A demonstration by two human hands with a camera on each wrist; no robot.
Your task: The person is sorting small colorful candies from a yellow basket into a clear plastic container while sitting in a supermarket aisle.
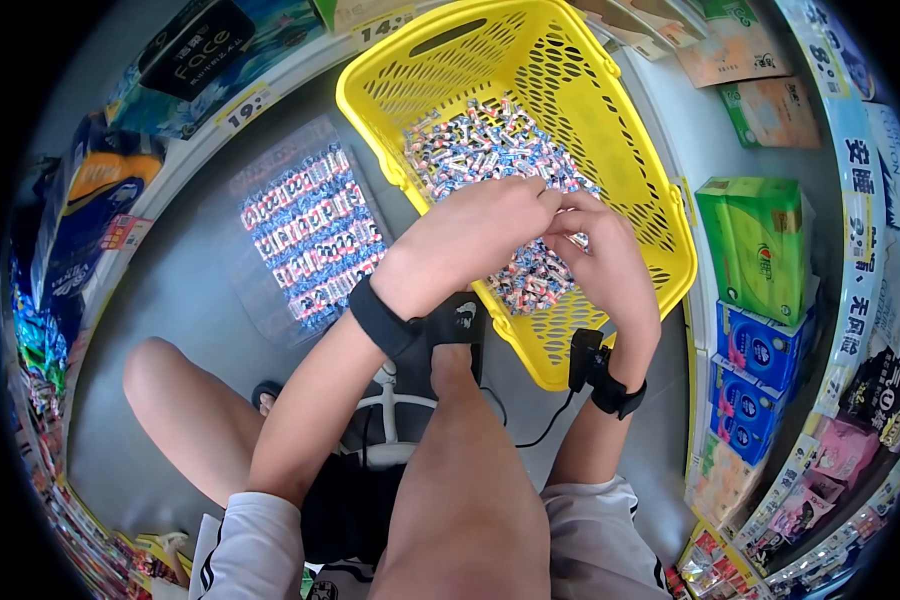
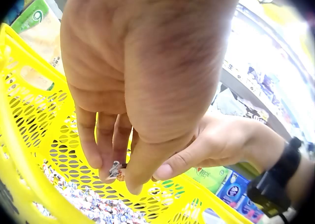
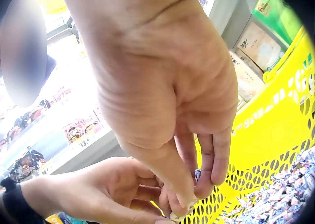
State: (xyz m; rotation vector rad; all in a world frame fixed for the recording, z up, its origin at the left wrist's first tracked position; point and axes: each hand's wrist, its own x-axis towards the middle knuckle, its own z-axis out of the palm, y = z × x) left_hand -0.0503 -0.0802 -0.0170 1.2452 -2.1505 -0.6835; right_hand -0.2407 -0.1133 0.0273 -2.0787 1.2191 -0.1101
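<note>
Both hands meet fingertip to fingertip over a yellow plastic basket (image 1: 620,140) holding a heap of small wrapped candies (image 1: 490,145) in white, blue and red. My left hand (image 1: 490,225) pinches one small wrapped candy (image 2: 115,170) between thumb and fingers, as the left wrist view shows. My right hand (image 1: 610,255) pinches too, with a bit of blue-and-white wrapper (image 3: 198,175) showing between its thumb and fingers. Bent fingers hide most of what is held. Left of the basket, a clear plastic tray (image 1: 245,265) lies on the floor with wrapped candies in neat rows.
Shelves with tissue packs flank the basket on both sides. A green tissue pack (image 1: 755,250) and blue packs (image 1: 755,350) stand close on the right. Below are the person's legs and a white stool base (image 1: 390,410). A cable (image 1: 550,430) hangs from the right wrist camera.
</note>
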